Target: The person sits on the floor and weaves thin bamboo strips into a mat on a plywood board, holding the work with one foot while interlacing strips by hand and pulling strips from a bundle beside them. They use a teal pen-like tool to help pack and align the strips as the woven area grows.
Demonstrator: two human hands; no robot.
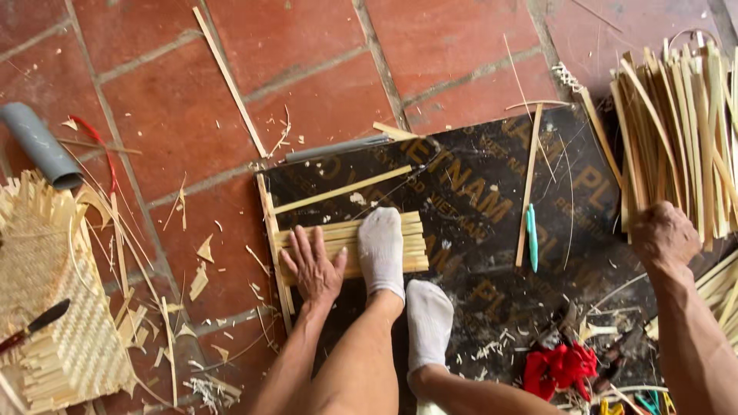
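Red brick floor [307, 46], dark board [477, 192] at centre. My left hand [314, 265] lies flat, fingers spread, on the strips [346, 234] laid side by side at centre frame; a socked foot [381, 250] pins them too. My right hand [663, 234] closes on the bundle [680, 131], upper right, well apart. I judge steady, even pressure keeps the strips aligned.

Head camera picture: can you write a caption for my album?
Left hand and a socked foot press bamboo strips flat on a dark board while the right hand reaches a strip bundle.
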